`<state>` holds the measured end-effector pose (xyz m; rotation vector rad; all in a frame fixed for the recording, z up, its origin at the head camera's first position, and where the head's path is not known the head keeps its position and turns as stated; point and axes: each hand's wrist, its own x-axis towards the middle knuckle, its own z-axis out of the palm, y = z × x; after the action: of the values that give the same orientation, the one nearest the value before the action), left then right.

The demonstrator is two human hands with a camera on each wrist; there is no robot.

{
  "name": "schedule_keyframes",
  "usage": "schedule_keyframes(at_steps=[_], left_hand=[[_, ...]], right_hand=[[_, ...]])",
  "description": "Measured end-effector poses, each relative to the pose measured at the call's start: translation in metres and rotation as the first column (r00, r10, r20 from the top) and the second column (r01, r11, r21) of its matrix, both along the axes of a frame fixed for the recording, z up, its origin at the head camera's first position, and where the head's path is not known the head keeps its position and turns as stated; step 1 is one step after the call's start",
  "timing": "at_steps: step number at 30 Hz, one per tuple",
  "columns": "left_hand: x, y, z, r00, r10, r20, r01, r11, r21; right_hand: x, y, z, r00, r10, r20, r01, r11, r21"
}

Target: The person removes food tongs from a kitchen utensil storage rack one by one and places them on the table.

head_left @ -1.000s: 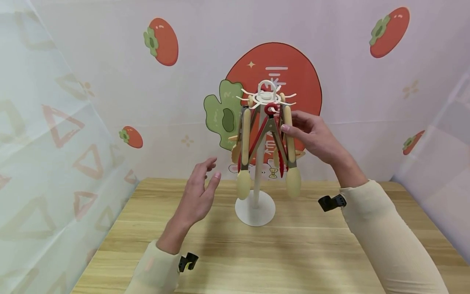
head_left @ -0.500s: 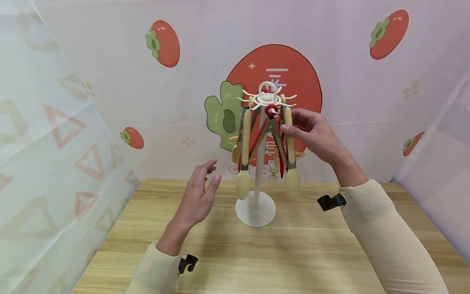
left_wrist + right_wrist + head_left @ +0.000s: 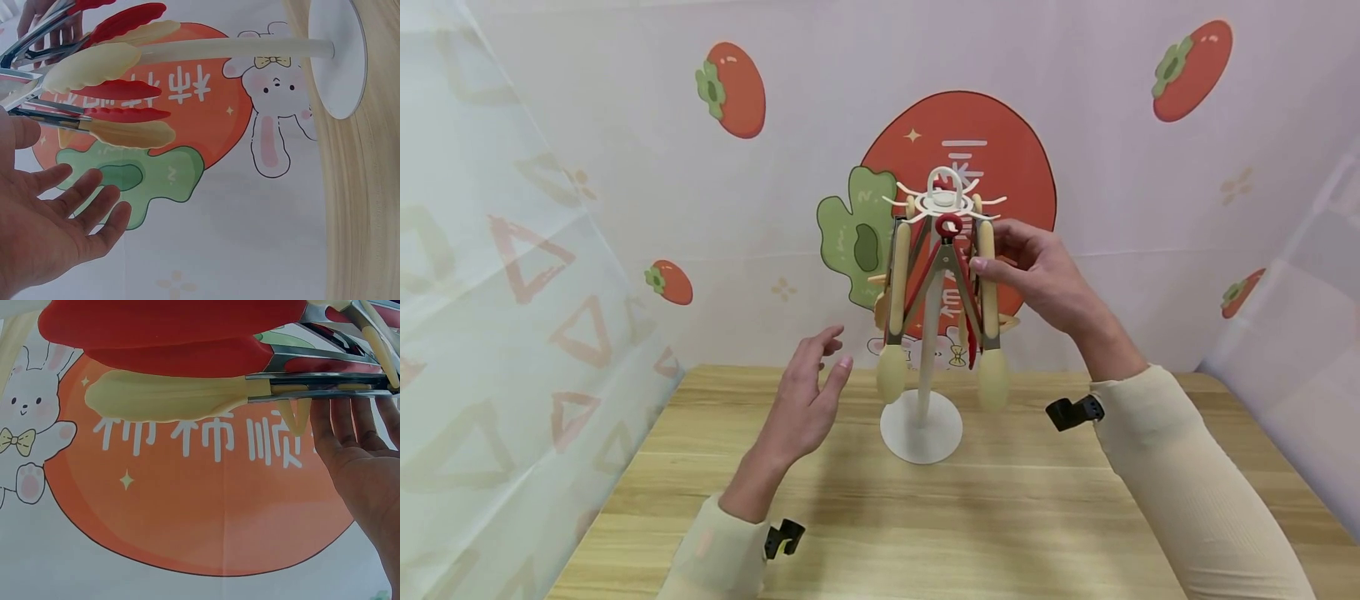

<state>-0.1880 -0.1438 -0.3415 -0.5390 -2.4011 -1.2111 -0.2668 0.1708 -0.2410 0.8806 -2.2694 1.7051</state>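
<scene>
A white rack [image 3: 921, 442] on a round base has a ring of hooks at its top. Several tongs hang from it, some with cream tips and handles, others red. My right hand [image 3: 1037, 271] holds the cream tongs [image 3: 988, 292] on the right side by the upper handle, thumb in front and fingers behind. In the right wrist view its fingertips are hidden behind the metal arms. Red tongs [image 3: 947, 250] hang at the front, beside my thumb. My left hand [image 3: 805, 400] hovers left of the rack, fingers spread, touching nothing; the left wrist view shows its palm near the tongs.
The rack stands on a wooden table [image 3: 970, 525]. Close behind it is a pale cloth wall [image 3: 805, 167] printed with persimmons. Another patterned cloth [image 3: 490, 333] closes off the left side.
The hanging tongs have shifted slightly to the left at the front, as the rack's top turns a little. My right hand has moved slightly left with them. My left hand stays in place.
</scene>
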Motion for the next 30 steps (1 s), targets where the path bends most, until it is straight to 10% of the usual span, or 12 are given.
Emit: schedule_keyframes(at_steps=[30], left_hand=[[0.0036,-0.0039,-0.0006,1.000,0.004,0.024,-0.004,1.000,0.005]], right_hand=[[0.0020,0.0024,0.0070,0.999,-0.008,-0.034,0.007,0.999,-0.049]])
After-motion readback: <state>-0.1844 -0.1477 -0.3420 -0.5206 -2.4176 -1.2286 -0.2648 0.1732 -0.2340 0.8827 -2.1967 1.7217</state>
